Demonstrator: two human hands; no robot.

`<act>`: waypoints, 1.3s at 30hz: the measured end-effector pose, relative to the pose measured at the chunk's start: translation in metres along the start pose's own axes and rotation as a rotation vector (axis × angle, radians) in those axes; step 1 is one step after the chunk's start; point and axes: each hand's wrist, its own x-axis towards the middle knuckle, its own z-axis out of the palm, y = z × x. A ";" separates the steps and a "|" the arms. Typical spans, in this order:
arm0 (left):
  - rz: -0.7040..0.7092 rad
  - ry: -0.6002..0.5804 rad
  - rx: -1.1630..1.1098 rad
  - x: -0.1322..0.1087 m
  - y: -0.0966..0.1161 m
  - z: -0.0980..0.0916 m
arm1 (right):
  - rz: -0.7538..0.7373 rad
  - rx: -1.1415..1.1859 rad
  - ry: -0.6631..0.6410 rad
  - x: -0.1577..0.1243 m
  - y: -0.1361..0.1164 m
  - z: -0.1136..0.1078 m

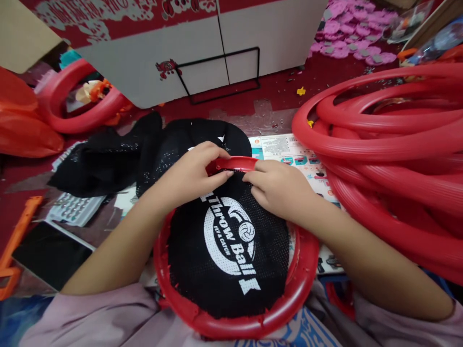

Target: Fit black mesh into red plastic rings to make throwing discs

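Observation:
A red plastic ring (309, 260) rests in my lap with a round black mesh net (188, 250) stretched across it, printed in white with "Throw Ball". My left hand (195, 176) grips the ring's far edge, thumb on the inner side by the net's border and fingers over the top. Closed at the same far edge, a little to the right, my right hand (280, 188) has its fingertips bent onto the rim and the mesh border. Between the hands a stretch of the red rim shows. Near the right side, a gap is visible between net and ring.
Several red rings (361, 144) are stacked at the right. More black mesh pieces (202, 132) lie just beyond my left hand. A dark tablet or phone (54, 253), an orange plastic piece (16, 246), a white carton (275, 43), a black wire frame (258, 67) and pink pieces (350, 29) surround the spot.

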 end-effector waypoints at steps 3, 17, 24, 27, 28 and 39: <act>0.081 -0.020 -0.185 0.007 0.001 0.011 | -0.022 -0.029 0.055 0.002 0.003 0.005; -0.045 0.147 -0.238 0.012 0.004 0.029 | -0.012 -0.061 0.187 0.003 0.014 0.010; -0.073 0.114 -0.143 0.013 0.004 0.031 | -0.010 -0.131 0.178 0.005 0.015 0.012; -0.079 0.100 -0.142 0.013 0.004 0.030 | -0.003 -0.136 0.171 0.005 0.015 0.012; -0.081 0.098 -0.146 0.012 0.004 0.030 | 0.001 -0.135 0.168 0.005 0.015 0.012; -0.128 0.087 -0.126 0.015 0.008 0.031 | 0.006 -0.192 0.122 0.008 0.013 0.010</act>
